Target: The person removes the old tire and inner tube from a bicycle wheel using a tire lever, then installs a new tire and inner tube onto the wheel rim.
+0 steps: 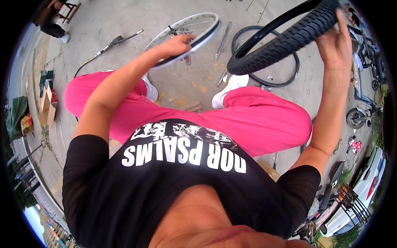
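Observation:
My left hand [175, 45] is closed on the silver bicycle wheel [205, 18], which has spokes and a dark band around its rim. Up at the right, my right hand [333, 47] grips a black knobbly tire [273, 49], held tilted in the air. Beneath the tire a black inner tube [296, 72] lies looped on the concrete ground. Beside the wheel lie thin metal tools [223, 39]. My legs, in pink trousers, are bent on either side below the wheel and tire.
A hand pump [113, 43] with a hose lies at the left. A person [51, 25] is at the upper left. Cardboard boxes [46, 107] sit at the left edge; parked scooters [359, 115] and a white car [357, 190] line the right.

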Available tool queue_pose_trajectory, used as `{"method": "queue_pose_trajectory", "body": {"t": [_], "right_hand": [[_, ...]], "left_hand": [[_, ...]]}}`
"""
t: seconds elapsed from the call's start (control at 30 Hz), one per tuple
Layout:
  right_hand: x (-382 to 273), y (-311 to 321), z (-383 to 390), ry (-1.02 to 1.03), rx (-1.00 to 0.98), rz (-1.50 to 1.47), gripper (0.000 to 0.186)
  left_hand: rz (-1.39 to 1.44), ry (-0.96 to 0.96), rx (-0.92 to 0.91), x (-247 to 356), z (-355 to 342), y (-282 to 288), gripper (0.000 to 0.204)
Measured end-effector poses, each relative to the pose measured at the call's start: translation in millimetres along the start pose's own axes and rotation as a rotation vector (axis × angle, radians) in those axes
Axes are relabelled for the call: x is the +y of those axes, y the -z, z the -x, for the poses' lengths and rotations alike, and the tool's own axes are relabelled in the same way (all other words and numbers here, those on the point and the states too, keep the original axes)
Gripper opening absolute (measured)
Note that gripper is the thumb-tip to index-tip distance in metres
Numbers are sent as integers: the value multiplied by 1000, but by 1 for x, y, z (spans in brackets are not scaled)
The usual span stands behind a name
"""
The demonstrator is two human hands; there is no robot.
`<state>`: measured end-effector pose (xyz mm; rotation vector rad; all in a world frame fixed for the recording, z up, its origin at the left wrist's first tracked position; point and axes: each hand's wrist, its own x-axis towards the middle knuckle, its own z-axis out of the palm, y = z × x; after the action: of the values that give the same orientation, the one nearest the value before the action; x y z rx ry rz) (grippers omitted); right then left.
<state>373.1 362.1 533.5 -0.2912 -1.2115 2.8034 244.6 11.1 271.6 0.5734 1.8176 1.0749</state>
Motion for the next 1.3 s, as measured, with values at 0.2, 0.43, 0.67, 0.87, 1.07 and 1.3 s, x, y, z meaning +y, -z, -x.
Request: {"method": "queue_pose_trajectory", "body": {"t": [0.2, 0.43, 0.67, 0.87, 1.07, 1.3], "right_hand": [[78, -57, -19, 214, 316, 82, 23], [138, -47, -16, -13, 331, 21, 33], [174, -42, -28, -246, 242, -117, 47], [189, -46, -43, -418, 144, -72, 54], [191, -57, -50, -430, 115, 139, 51], [156, -73, -45, -300, 56, 843, 51]], "left_hand": [[231, -6, 206, 18, 3, 129, 34], [576, 76, 383, 26, 2, 168, 23], [759, 152, 395, 26, 6, 153, 23], [706, 196, 387, 26, -1, 150, 24], [728, 208, 357, 27, -7, 163, 26], [711, 194, 396, 25, 2, 203, 25]]}}
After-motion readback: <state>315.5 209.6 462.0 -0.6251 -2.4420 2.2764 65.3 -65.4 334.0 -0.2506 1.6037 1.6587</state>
